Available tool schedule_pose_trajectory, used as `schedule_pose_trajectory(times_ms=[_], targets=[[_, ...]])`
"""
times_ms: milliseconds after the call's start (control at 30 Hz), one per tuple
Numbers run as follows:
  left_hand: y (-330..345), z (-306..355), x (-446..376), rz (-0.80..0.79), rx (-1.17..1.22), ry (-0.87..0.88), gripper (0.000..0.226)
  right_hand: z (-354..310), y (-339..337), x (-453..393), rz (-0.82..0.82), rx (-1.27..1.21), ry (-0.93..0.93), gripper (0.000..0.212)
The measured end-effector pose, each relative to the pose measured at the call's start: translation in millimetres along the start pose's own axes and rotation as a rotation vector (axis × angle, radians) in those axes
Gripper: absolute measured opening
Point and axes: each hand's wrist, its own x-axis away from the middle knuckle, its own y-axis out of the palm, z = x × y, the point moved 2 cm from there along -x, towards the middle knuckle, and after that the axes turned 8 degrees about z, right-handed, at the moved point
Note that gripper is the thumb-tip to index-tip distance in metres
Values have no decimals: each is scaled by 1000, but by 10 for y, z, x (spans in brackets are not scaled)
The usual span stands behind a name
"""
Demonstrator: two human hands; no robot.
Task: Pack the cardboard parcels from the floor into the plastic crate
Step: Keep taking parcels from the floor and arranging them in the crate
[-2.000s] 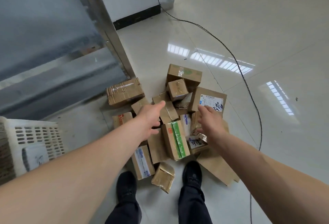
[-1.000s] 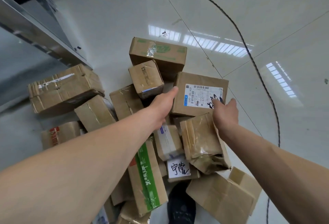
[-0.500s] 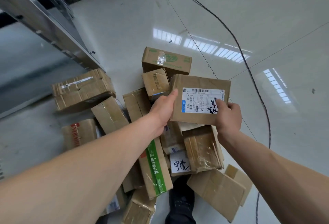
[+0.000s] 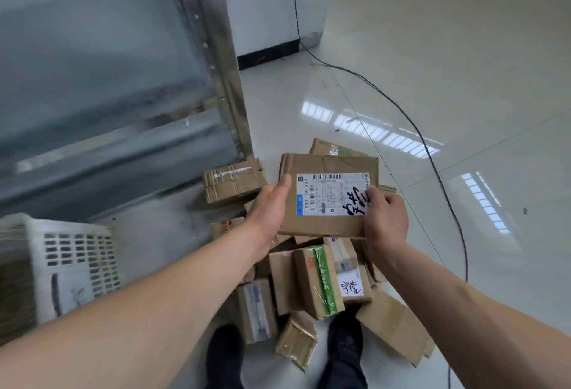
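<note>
I hold a flat cardboard parcel with a white shipping label [image 4: 327, 166] above the pile. My left hand [image 4: 270, 209] grips its left edge, thumb on top. My right hand [image 4: 384, 214] grips its near right corner, thumb over the label. Beneath it, several cardboard parcels [image 4: 312, 280] lie heaped on the floor, among them one with green tape and one with a handwritten white label. The white plastic crate [image 4: 77, 262] with slotted walls stands at the left edge, its inside mostly out of view.
A metal shelf post [image 4: 216, 49] and panel rise at the left behind the pile. A taped box [image 4: 234, 181] lies at its foot. A black cable [image 4: 432, 154] curves over the glossy tiled floor on the right. My two dark shoes [image 4: 344, 342] stand at the pile's near edge.
Both hands reached into the pile, took the labelled parcel by its sides and lifted it off the heap. The view has risen, bringing the crate back in at the left.
</note>
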Motion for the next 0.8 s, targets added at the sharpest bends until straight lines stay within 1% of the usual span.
schedule_pose_trajectory(times_ms=[100,200,267,333,467,500,567,800], targets=[[-430,114,258,34,20,41,100,-240,31,513,-30,-3,-52,21],[-845,238,552,61,44,69,106,-454,80,972,-62,-3,-115,26],[-1110,329,808,94,75,88,108,-548,127,1268,-96,12,-147,25],[-1359,396,1088,124,104,105,101,-591,170,1553,-139,-2,-155,27],[-1763,477,1672,178,108,156,58,-662,212,2037,-197,13,-223,29],[-1857,451,1770,189,116,167,52,-676,221,2146,-220,18,-235,32],[-2020,365,1979,218,131,172,48,-685,247,2366,-246,42,-284,35],[-2616,-55,2549,345,213,151,50,-504,330,3156,-336,108,-397,35]])
